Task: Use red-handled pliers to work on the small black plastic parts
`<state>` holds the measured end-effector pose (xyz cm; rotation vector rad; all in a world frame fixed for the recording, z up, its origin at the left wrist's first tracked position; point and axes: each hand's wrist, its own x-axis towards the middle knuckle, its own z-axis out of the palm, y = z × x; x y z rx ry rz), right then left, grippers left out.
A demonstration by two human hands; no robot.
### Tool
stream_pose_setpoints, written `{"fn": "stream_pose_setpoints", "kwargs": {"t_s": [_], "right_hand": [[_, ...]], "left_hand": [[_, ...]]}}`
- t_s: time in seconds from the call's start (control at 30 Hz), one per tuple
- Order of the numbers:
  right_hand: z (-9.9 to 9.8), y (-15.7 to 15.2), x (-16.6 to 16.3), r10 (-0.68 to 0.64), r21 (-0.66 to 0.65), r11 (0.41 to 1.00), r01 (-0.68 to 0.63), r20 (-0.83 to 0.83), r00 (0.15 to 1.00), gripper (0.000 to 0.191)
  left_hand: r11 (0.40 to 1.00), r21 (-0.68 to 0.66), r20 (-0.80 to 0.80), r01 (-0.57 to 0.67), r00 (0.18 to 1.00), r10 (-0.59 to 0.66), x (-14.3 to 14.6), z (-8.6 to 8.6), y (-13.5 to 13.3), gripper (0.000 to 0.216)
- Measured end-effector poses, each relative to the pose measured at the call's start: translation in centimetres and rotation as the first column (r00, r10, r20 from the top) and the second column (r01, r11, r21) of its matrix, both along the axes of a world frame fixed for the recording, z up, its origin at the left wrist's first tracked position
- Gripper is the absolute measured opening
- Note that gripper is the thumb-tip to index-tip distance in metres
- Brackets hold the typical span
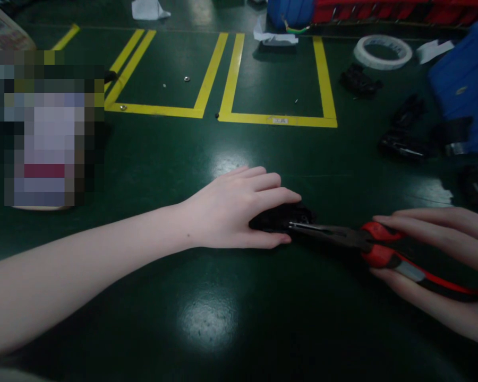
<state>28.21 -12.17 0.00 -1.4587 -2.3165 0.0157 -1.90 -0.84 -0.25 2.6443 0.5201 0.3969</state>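
My left hand (239, 207) is closed around a black plastic part (269, 218) on the dark green tabletop (143, 313), thumb on the near side and fingers on the far side. From the right, my right hand (446, 260) grips long-nose pliers (354, 237) by their red and black handles. The tips of the pliers reach the black part just beyond my left thumb and forefinger. A small shiny piece shows at the tips, too small to name. Much of the part lies hidden under my left palm.
Several similar black parts (404, 146) lie at the right, near a blue bin (466, 79). A tape roll (382, 52) lies behind them. Yellow tape lines (279, 121) mark the table, with a small metal nut (187, 79) between them. Red bins (382, 11) stand at the back.
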Motion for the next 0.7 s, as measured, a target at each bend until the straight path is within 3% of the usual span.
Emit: {"fn": "stream_pose_setpoints", "kwargs": {"t_s": [0.4, 0.7], "right_hand": [[0.34, -0.32, 0.19, 0.119, 0.062, 0.99, -0.126, 0.113, 0.986, 0.061], [0.56, 0.16, -0.41, 0.156, 0.11, 0.979, -0.169, 0.12, 0.98, 0.052]], "left_hand": [[0.999, 0.032, 0.016, 0.007, 1.0, -0.007, -0.11, 0.0, -0.13, 0.045], [0.989, 0.146, 0.025, 0.015, 1.0, -0.018, -0.13, -0.13, -0.12, 0.043]]}}
